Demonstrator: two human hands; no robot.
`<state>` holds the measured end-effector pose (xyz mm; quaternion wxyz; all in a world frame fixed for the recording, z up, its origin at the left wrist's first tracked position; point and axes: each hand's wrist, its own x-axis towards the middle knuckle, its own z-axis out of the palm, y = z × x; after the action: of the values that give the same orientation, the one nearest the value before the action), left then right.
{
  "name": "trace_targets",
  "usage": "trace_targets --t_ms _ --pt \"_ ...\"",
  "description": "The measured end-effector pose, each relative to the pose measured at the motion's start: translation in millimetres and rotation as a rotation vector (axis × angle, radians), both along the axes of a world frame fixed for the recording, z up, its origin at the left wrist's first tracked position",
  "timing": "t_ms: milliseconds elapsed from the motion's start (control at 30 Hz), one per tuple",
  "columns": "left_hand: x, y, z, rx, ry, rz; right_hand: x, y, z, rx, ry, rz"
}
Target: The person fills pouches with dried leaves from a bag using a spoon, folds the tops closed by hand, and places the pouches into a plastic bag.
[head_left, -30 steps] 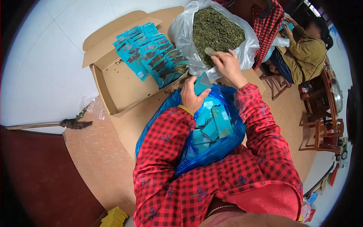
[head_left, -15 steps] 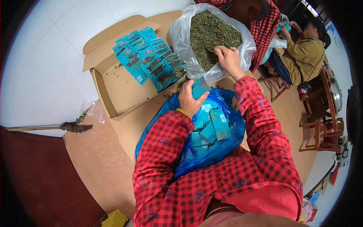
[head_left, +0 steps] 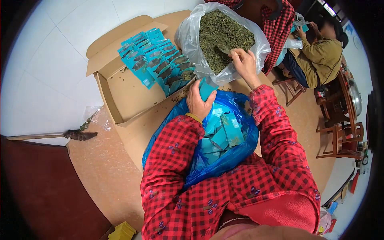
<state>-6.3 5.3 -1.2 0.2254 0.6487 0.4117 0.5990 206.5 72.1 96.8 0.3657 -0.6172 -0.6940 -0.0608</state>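
My left hand [head_left: 197, 101] is closed round a small teal pouch [head_left: 207, 89], held upright with its top toward the leaves. My right hand [head_left: 245, 66] pinches what looks like a small spoon [head_left: 224, 51], its tip at the dried green leaves [head_left: 222, 30]. Those leaves fill a large clear plastic bag [head_left: 188, 38] with its rim folded open. Below my hands, a blue plastic bag [head_left: 176, 120] in my lap holds many flat teal pouches [head_left: 231, 130]. Left of my left hand, rows of teal pouches with leaves in their open tops [head_left: 158, 60] stand in a cardboard box [head_left: 124, 96].
Loose leaf crumbs lie on the cardboard by the box. At the upper right another person [head_left: 322, 60] sits on a chair, handling a teal pouch. Wooden chairs [head_left: 340, 140] stand at the right. A broom [head_left: 80, 135] lies at the left, and a yellow object [head_left: 122, 231] at the bottom.
My left hand with the pouch has shifted slightly left and down. My right hand has moved a little to the right, with the spoon still at the leaves.
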Motion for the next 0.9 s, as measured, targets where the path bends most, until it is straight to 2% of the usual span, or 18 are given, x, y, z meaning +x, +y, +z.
trace_targets --t_ms 133,233,400,533,633,900 --pt "0 0 0 0.032 0.034 0.048 -11 -34 15 -0.042 0.111 0.058" --pt "0 0 1 -0.035 0.014 0.011 -14 -60 21 -0.068 0.212 0.224" --pt "1 0 0 -0.028 0.022 0.019 -29 -99 30 -0.143 0.236 0.315" --pt "1 0 1 -0.037 0.015 0.007 -34 -109 38 -0.118 0.098 0.35" --pt "0 -1 2 -0.019 0.04 0.001 -39 -111 50 -0.047 -0.196 0.343" --pt "0 -2 5 0.091 0.084 0.005 -54 -117 64 -0.062 -0.516 0.397"
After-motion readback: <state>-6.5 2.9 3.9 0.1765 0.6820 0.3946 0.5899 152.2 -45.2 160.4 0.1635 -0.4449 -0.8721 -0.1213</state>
